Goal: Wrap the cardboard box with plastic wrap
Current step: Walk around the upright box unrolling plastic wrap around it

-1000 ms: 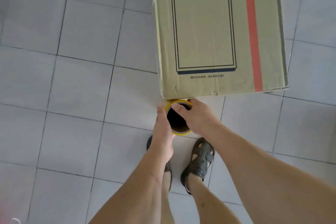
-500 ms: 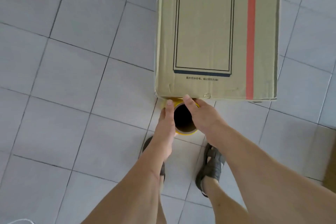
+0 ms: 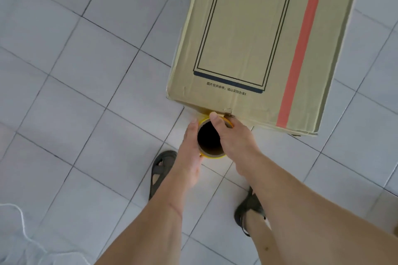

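A person stands on a grey tiled floor (image 3: pixel 86 71) with a roll of plastic wrap (image 3: pixel 210 153) held upright between both hands at centre frame, its dark hollow core facing the camera and its yellow rim showing at the near and far edges; the left hand (image 3: pixel 189 148) lies along the roll's left side with fingers nearly straight, pressing rather than clutching, while the right hand (image 3: pixel 234 140) grasps the right side, thumb hooked over the top rim. The cardboard box (image 3: pixel 258 38) fills the upper right of the frame, its lower edge touching or just above the roll; whether film already clings to that edge cannot be told. The box looks large and stiff, though dented at its lower left corner, and probably awkward more than heavy; the roll seems light and rigid at its core, the film likely thin, clingy and easily torn; the firm ends of the tube appear the soundest place to hold. Dark sandals (image 3: pixel 160 170) and a loose white cord (image 3: pixel 23 228) occupy the lower frame.
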`<act>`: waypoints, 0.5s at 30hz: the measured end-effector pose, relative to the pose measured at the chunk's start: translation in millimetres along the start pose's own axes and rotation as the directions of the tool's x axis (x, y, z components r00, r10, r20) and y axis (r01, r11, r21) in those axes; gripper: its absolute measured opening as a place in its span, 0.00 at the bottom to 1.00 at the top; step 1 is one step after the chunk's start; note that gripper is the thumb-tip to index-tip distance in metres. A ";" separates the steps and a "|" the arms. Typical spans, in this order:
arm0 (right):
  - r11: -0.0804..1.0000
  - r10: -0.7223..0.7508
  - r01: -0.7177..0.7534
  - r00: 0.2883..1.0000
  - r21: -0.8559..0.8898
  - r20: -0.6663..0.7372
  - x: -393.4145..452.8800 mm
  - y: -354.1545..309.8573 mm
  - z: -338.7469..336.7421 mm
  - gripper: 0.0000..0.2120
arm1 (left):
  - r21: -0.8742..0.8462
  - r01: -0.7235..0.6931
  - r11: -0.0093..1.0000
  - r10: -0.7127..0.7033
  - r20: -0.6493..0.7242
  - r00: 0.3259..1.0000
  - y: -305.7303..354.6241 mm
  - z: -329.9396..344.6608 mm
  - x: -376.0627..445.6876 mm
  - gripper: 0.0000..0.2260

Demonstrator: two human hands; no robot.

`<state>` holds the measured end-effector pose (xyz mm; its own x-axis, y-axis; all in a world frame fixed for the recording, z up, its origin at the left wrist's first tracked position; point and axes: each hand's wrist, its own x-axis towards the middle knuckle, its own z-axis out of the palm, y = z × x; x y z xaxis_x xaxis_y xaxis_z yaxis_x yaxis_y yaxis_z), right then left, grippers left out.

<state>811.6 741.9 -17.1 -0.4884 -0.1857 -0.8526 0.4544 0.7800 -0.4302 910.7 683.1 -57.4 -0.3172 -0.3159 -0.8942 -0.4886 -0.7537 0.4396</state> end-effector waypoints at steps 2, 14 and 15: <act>1.000 -0.001 0.001 1.000 -0.011 0.020 -1.5 1.1 -7.9 0.29 | -0.043 0.003 0.999 -0.001 0.035 0.999 -7.8 6.3 -5.7 0.28; 0.988 -0.082 0.063 0.988 -0.143 -0.128 -2.0 25.8 -24.9 0.34 | -0.148 0.005 0.989 -0.021 -0.102 0.995 -33.7 42.5 -16.9 0.27; 0.994 -0.037 0.024 0.991 -0.102 -0.126 -1.8 25.5 -26.1 0.36 | -0.146 0.006 0.989 -0.023 -0.114 0.993 -29.5 42.4 -15.8 0.27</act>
<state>804.6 777.7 -18.7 -0.5946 -0.1378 -0.7922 0.3640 0.8323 -0.4180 895.7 734.8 -52.6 -0.2117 -0.3620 -0.9078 -0.3664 -0.8317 0.4171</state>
